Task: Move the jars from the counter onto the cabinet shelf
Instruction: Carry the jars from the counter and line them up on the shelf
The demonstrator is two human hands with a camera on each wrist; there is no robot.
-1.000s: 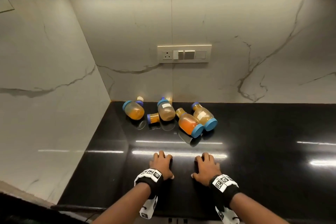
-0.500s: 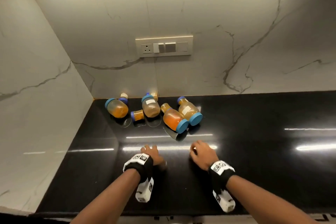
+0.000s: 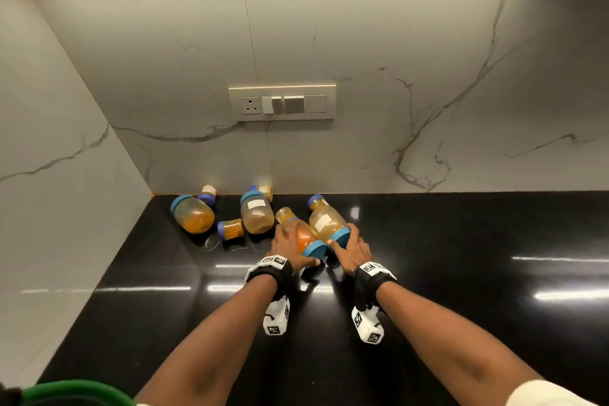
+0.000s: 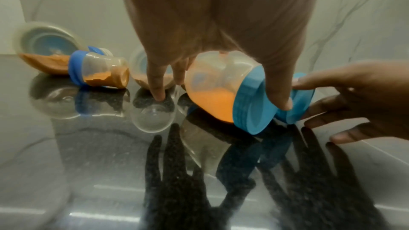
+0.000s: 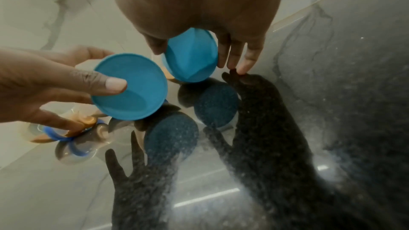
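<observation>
No brand or legible writing shows anywhere; the white labels on some jars read blank in the head view. On the black tabletop (image 3: pixel 461 273), in the far left corner against the marble wall, a large jar with a blue lid (image 3: pixel 192 214) lies on its side holding orange-brown powder, a small labelled jar (image 3: pixel 207 193) behind it. Just to its right lies a small blue-lidded jar (image 3: pixel 231 228) of orange powder, then a large brownish jar with a white label (image 3: pixel 256 212), another small jar (image 3: pixel 265 189) behind that one. Next comes the left hand (image 3: pixel 290 249), fingers curled over the orange-filled jar (image 3: pixel 304 237), thumb on the rim of its wide blue lid; the jar lies tilted, lid toward the person. Touching it on the right lies the pale-amber jar with a white label (image 3: pixel 326 222), also lid toward the person. The right hand (image 3: pixel 352 249) clasps its blue lid, thumb on one side, fingers down the other, fingertips (image 5: pixel 243 66) touching the tabletop.
</observation>
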